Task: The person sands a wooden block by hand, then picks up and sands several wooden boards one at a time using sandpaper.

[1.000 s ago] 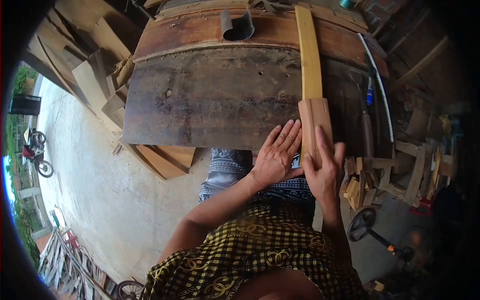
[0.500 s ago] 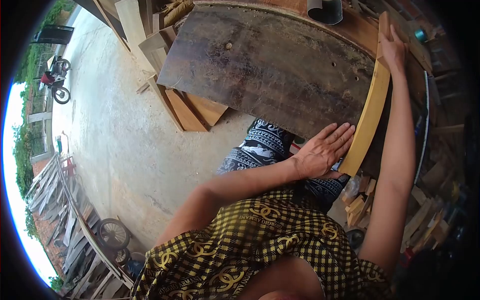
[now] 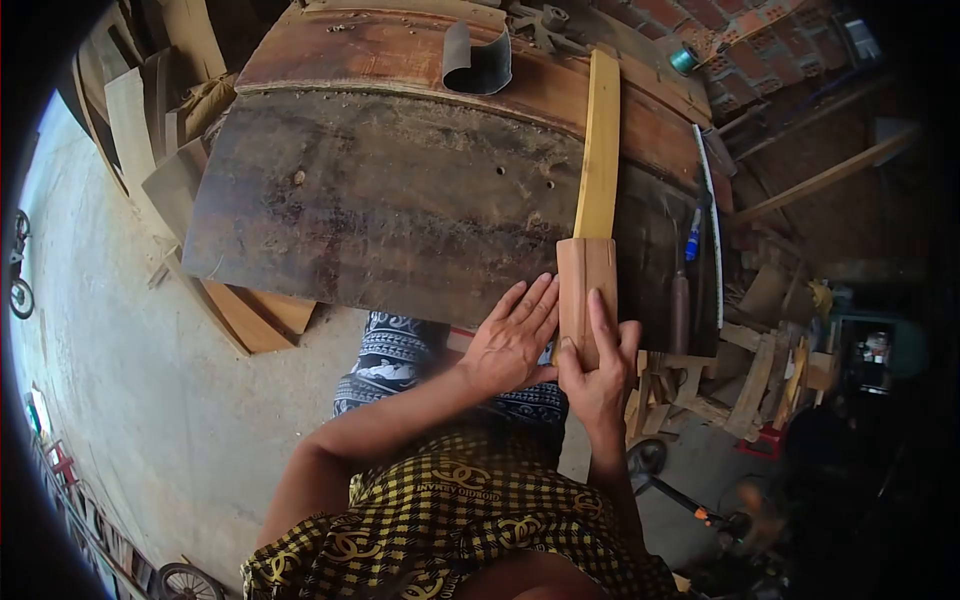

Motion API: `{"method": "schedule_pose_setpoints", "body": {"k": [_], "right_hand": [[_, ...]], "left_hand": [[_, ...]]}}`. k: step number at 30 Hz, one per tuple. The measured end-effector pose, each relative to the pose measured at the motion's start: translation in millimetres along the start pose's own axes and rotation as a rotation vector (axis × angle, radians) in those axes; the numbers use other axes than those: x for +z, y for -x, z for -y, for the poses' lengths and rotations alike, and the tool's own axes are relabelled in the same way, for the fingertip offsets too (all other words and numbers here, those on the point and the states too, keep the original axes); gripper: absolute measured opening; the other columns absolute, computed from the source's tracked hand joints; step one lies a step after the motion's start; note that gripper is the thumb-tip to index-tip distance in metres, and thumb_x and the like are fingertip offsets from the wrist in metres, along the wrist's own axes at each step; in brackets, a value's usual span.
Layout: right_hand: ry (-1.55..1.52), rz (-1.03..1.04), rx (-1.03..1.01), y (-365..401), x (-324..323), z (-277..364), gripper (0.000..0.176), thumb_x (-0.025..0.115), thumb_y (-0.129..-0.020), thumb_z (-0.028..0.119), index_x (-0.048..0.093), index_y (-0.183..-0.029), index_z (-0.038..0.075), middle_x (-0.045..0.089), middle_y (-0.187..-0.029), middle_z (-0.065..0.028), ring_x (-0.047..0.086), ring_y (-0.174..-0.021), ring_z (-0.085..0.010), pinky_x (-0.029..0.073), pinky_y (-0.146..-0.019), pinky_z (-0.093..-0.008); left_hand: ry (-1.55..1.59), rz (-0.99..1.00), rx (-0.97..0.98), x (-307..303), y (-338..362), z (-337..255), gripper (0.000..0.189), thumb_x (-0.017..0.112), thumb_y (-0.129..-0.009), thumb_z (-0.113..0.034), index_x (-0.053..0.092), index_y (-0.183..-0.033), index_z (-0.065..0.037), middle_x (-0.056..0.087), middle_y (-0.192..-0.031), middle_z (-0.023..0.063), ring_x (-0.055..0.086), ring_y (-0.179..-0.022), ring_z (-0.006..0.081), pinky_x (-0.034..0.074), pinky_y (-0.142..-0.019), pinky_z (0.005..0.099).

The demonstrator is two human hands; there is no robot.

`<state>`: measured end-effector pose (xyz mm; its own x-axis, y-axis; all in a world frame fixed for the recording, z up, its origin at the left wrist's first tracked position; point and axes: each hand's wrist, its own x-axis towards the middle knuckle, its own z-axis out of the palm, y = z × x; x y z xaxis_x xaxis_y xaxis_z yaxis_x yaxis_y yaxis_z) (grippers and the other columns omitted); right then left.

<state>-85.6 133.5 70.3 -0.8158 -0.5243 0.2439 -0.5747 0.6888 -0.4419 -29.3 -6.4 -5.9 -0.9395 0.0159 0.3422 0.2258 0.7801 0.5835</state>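
A long yellowish wooden strip (image 3: 600, 140) lies across a dark, worn board, pointing away from me. On its near end rests a reddish-brown wooden block (image 3: 587, 270), which covers that part of the strip. My right hand (image 3: 600, 385) grips the block's near end, with the thumb on one side and the index finger stretched along the top. My left hand (image 3: 512, 345) lies flat with fingers stretched out, its fingertips against the left side of the block and strip. Its thumb reaches towards the strip's near end.
The dark board (image 3: 400, 210) forms the work surface. A curled grey sheet (image 3: 477, 60) stands at its back. On the right lie a blue marker (image 3: 692, 235) and a wooden-handled tool (image 3: 680, 310). Wood offcuts (image 3: 760, 370) are piled beyond; planks (image 3: 130, 120) lean at left.
My right hand has drawn the block from the strip's far end to its near end. The left hand stays beside the near end. The camera view has turned to the right.
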Motion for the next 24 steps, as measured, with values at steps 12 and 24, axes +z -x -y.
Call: {"method": "schedule_pose_setpoints", "body": {"k": [12,24], "right_hand": [[-0.005,-0.220,0.152,-335,74,-61,0.067,0.064,-0.077,0.037,0.055,-0.141,0.019,0.053,-0.127,-0.0260,0.051,-0.121,-0.0422,0.041,-0.104,-0.0479],[0.016,-0.028,0.031,-129,19,-24,0.064,0.068,-0.082,0.026,0.051,-0.144,0.024,0.049,-0.102,-0.0217,0.057,-0.096,-0.0413,0.049,-0.083,-0.0488]], "left_hand": [[-0.134,0.119,0.003,-10,-4,-2,0.092,0.065,-0.084,-0.055,0.035,-0.151,0.001,0.032,-0.158,0.0181,0.026,-0.149,0.0292,0.017,-0.121,0.0436],[-0.132,0.059,-0.008,-8,-1,-2,0.093,0.070,-0.078,-0.054,0.041,-0.146,0.003,0.036,-0.156,0.0185,0.029,-0.148,0.0293,0.019,-0.121,0.0443]]}}
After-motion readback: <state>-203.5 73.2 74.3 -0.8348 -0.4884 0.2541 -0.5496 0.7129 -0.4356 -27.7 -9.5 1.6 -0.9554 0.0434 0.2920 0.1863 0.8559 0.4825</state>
